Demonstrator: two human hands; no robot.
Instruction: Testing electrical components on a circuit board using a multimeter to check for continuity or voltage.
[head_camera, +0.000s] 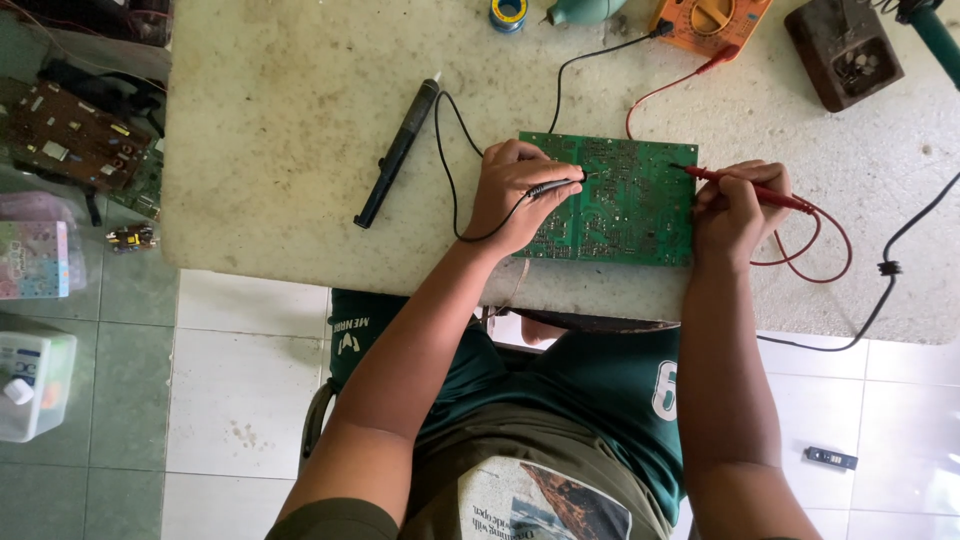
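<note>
Green circuit board (620, 205) near table edge (300, 262), hands gripping black probe (553, 186), red probe (745, 186)

Circuit board (610, 200) lies on table (280, 130), soldering iron (398, 152) left.

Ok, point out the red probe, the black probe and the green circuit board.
red probe (745, 186), head view, on its shaft by the right hand.
black probe (552, 186), head view, on its tip end.
green circuit board (625, 205), head view, bare middle.
</note>
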